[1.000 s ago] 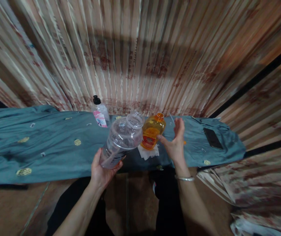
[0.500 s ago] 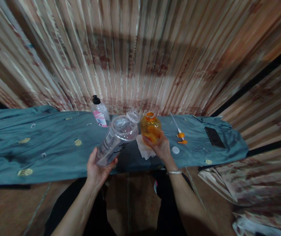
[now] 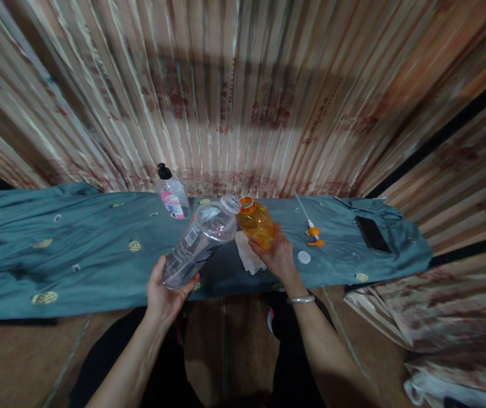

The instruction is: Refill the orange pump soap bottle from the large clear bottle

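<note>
My left hand (image 3: pixel 169 292) is wrapped round the lower part of a large clear plastic bottle (image 3: pixel 203 241), which leans to the right with its open mouth up. My right hand (image 3: pixel 275 252) grips an amber bottle (image 3: pixel 256 222) with no cap, tilted to the left. The two mouths meet or nearly meet; I cannot tell if they touch. Below the amber bottle lies a white tissue (image 3: pixel 249 258). To the right rest an orange pump top (image 3: pixel 314 235) with a long tube and a round white cap (image 3: pixel 303 257).
A pink-labelled bottle with a black pump (image 3: pixel 171 192) stands at the back left. A black phone (image 3: pixel 372 234) lies at the right. All rest on a narrow table with a teal cloth (image 3: pixel 98 249); a striped curtain (image 3: pixel 209 102) hangs behind.
The amber bottle has tipped from near upright to the left, bringing its mouth to the clear bottle's mouth. My left hand has moved slightly left and down with the clear bottle.
</note>
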`<action>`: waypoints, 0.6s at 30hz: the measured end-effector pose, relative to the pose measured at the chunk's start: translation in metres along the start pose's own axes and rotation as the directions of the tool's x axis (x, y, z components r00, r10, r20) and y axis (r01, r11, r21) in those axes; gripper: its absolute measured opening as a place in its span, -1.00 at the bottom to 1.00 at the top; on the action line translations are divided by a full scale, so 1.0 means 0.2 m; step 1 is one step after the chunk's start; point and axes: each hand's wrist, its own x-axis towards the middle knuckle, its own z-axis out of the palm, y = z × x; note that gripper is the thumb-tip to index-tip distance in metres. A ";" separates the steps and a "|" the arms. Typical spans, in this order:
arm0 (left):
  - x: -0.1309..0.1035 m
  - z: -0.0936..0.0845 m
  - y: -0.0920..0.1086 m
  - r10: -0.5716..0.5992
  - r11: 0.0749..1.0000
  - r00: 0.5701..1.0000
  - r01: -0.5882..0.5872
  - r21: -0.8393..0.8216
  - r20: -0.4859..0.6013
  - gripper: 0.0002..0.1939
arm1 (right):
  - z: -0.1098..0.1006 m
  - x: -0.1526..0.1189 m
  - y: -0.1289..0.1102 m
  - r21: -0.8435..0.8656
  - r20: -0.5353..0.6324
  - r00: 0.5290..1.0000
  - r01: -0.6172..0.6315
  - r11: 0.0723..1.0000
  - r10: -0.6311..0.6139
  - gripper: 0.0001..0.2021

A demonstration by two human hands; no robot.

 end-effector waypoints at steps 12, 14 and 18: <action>-0.04 0.03 0.04 0.157 0.987 0.986 -0.158 -0.002 -0.060 -0.94 | 0.06 -0.02 0.02 -0.040 -0.010 1.000 -0.015 0.999 0.014 -0.30; -0.05 0.04 0.06 0.177 0.984 0.983 -0.177 0.008 -0.056 -0.92 | 0.08 -0.03 0.02 -0.018 0.001 0.999 -0.049 0.999 0.049 -0.31; -0.07 0.03 0.10 0.202 0.979 0.979 -0.201 0.029 -0.028 -0.84 | 0.10 -0.04 0.00 0.029 0.028 0.994 -0.103 0.994 0.103 -0.31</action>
